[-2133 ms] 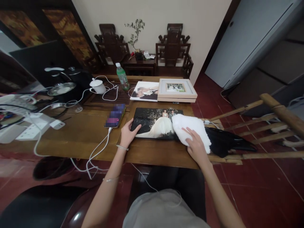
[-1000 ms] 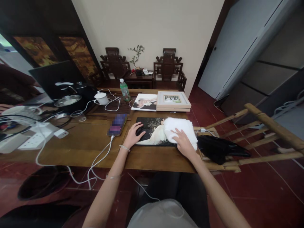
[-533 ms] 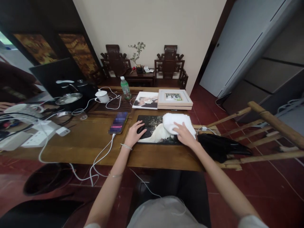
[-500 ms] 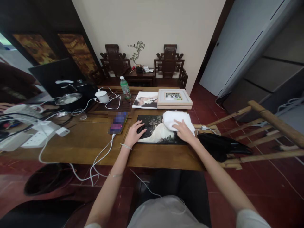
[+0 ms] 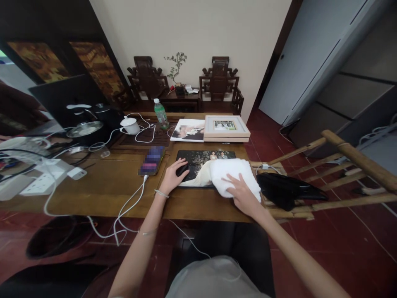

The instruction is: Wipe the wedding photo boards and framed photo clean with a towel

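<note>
A dark photo panel [image 5: 198,159], printed with a couple and a long pale gown, lies flat near the table's front edge. My left hand [image 5: 175,171] rests at its left edge with the fingers apart; a dark rounded shape under the fingertips is too unclear to name. A folded white towel [image 5: 221,167] covers the panel's lower right corner and overlaps the bare wood in front. From above, my right hand [image 5: 242,192] holds the towel, its fingers pressing into the cloth.
Behind the panel lie a framed picture [image 5: 229,134] and a photo album [image 5: 181,135]. A charging phone [image 5: 151,161], bottle [image 5: 161,114], lidded cup [image 5: 130,125] and power strip [image 5: 43,182] occupy the left. A black bag [image 5: 288,192] sits on a bamboo chair [image 5: 350,157] at right.
My right hand has drawn the towel toward me and slightly right, uncovering the couple at the panel's upper right. My left hand stays at the panel's left edge.
</note>
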